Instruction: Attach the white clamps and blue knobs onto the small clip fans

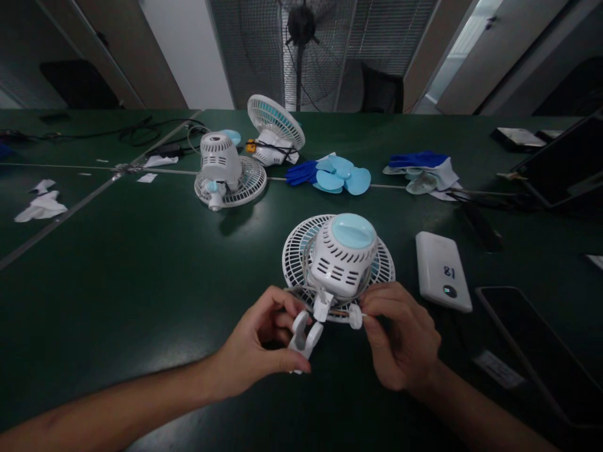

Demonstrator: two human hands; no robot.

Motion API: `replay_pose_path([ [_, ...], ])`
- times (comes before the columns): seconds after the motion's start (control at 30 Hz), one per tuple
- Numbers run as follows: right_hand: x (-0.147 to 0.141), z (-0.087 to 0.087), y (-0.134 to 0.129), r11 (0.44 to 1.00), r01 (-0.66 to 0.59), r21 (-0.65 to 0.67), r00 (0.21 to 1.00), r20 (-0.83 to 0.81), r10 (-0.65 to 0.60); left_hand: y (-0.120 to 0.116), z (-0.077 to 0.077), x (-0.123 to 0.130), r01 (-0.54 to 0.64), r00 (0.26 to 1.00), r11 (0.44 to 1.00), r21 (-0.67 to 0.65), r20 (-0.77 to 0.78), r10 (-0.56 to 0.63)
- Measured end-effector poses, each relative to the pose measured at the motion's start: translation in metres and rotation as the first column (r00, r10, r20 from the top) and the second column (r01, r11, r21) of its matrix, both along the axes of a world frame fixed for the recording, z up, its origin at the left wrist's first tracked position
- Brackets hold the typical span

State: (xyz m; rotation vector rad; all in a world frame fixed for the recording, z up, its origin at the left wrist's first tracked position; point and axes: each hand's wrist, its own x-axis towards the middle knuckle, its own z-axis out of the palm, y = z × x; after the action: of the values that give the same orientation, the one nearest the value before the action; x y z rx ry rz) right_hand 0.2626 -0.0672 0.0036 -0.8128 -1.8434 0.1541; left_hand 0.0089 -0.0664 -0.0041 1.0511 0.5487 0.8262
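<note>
My left hand is half curled, with the clip between thumb and fingers. My right hand pinches the knob, nearly closed; I judge a light, straight hold best, beside the fan, just right of centre.

Power bank right of near fan; fan blade behind it, gloves farther right.

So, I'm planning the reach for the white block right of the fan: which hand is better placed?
Probably the right hand: it is nearer the white block, while the left hand holds a forked piece farther off. The right fingers are at a white knob, though.
</note>
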Motion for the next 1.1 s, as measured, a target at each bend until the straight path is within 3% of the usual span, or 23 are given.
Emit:
replay_pose_path([
  [0.13,-0.001,0.003,0.0,1.0,-0.005,-0.01,1.0,0.003,0.005,0.003,0.001,0.0,-0.007,1.0,1.0,0.029,-0.024,0.008],
  [0.3,0.003,-0.003,0.001,0.999,0.003,-0.047,1.0,-0.001,-0.003,0.002,0.006,-0.003,0.111,0.993,0.992,0.065,-0.048,-0.108],
  [0.43,0.005,-0.006,0.0,0.999,0.008,-0.05,1.0,-0.026,-0.009,-0.001,0.011,-0.003,0.131,0.988,0.984,0.124,-0.1,-0.119],
  [0.63,0.006,-0.005,-0.004,0.998,0.009,-0.056,0.999,-0.044,-0.012,-0.003,0.009,-0.002,0.061,0.987,0.972,0.225,-0.157,-0.026],
  [0.83,0.004,-0.002,-0.005,0.999,0.008,-0.038,0.999,-0.046,-0.01,-0.005,0.006,-0.006,0.068,0.956,0.886,0.459,-0.283,0.073],
  [1.1,-0.001,0.001,-0.007,0.999,0.029,-0.039,0.999,-0.028,-0.03,-0.001,0.008,0.001,0.007,0.944,0.91,0.415,-0.303,0.131],
])
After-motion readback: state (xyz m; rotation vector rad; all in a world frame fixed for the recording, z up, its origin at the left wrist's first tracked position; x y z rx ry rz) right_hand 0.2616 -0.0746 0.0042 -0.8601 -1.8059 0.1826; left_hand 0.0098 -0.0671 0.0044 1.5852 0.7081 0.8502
